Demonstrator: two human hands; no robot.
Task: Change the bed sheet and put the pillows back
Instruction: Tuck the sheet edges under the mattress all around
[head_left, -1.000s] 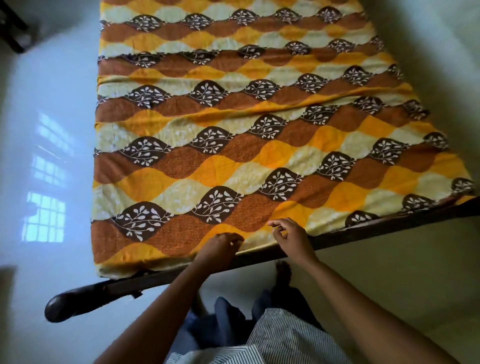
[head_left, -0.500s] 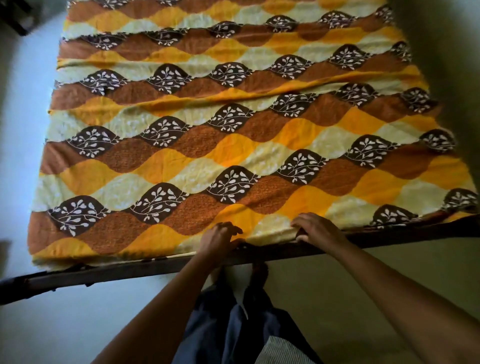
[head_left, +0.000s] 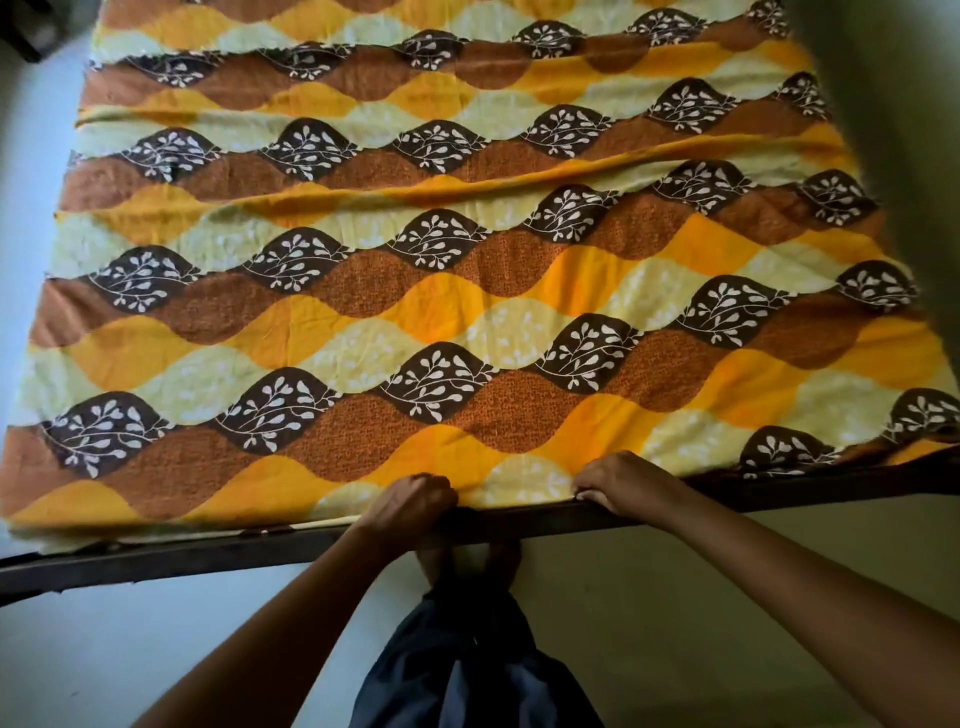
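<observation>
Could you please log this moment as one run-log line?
left grip: holds bed sheet edge | right grip: holds same edge | pillows: none visible

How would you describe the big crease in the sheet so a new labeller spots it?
Take the patterned bed sheet covering the bed, above the dark bed rail. In its upper half, a long raised crease runs sideways, climbing toward the right. Unlike the shorter fold at upper left, it spans nearly the full width.

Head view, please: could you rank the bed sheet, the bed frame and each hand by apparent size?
1. bed sheet
2. bed frame
3. left hand and right hand: look alike, so unranked.
</observation>
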